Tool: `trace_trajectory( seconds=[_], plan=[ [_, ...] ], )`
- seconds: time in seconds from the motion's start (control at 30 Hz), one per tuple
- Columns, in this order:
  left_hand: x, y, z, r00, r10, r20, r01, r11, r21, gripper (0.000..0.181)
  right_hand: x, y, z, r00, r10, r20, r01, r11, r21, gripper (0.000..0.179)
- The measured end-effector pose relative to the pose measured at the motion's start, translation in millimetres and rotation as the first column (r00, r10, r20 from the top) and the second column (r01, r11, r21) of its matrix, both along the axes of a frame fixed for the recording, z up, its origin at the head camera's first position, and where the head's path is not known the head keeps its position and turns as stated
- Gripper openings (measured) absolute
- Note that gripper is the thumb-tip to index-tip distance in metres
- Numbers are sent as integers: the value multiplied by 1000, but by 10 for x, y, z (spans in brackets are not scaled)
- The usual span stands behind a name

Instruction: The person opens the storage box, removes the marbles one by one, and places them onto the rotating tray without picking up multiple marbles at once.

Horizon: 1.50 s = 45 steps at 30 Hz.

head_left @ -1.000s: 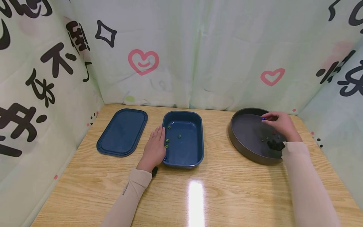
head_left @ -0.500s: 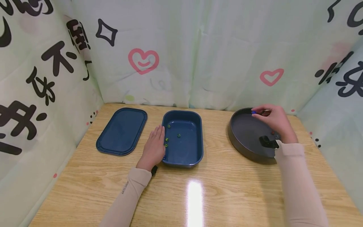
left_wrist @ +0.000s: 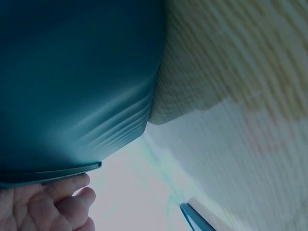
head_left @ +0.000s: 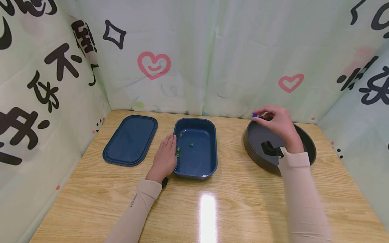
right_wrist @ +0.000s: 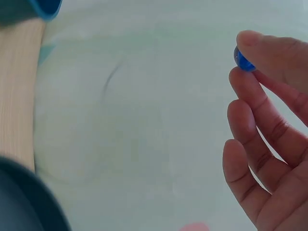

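Observation:
Between thumb and index fingertip, my right hand (head_left: 281, 126) pinches a blue glass marble (right_wrist: 243, 60); its other fingers are slightly bent. In the head view that hand is over the far left rim of the dark round pan (head_left: 258, 158), and the forearm covers part of the pan. My left hand (head_left: 164, 157) lies with straight fingers along the left rim of a deep blue rectangular box (head_left: 209, 162). Inside the box are several small green marbles (head_left: 191, 145) and a blue marble (head_left: 176, 168) near my left palm. In the left wrist view, fingertips (left_wrist: 72, 207) touch the box's rim.
A flat blue lid (head_left: 130, 140) lies on the wooden table (head_left: 237, 202) left of the box. Printed cloth (head_left: 188, 67) hangs close behind the table and along both sides. Bare wood separates the box from the pan.
My right hand has moved left and away from me with the blue marble, from above the pan's right part to its far left rim. The left hand stays on the box.

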State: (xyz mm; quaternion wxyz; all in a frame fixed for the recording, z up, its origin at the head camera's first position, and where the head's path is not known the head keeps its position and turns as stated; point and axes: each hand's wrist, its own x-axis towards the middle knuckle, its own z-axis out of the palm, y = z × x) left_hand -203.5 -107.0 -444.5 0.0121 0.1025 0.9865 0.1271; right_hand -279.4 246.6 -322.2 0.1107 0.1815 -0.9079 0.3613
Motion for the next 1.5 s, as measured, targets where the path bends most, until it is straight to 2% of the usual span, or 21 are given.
trace_trajectory(
  seconds=[0.3,0.4,0.77,0.93,1.33,1.5],
  plan=[
    [14,-27,8,1000,12,-6,-12,1000,13,63,-48,-458,-29,989,149,-19,-150,987,-51,19],
    [15,-36,-2,1000,12,-10,-12,1000,15,64,-79,-630,-56,983,182,1,-182,981,-74,19],
    [-9,-51,-19,1000,11,-13,-10,1000,8,65,-180,-1235,-163,962,257,97,-252,966,-64,18],
    [-10,-46,-14,1000,9,-21,-8,1000,6,64,-293,-1443,-334,950,278,140,-273,961,-52,18],
    [-11,-16,-4,1000,12,-24,-12,1000,10,63,-484,-1828,-805,911,311,271,-289,950,-119,23],
    [-17,-11,-15,1000,2,-29,-2,1000,24,63,-536,-1956,-962,891,329,313,-318,944,-88,21]
  ],
)
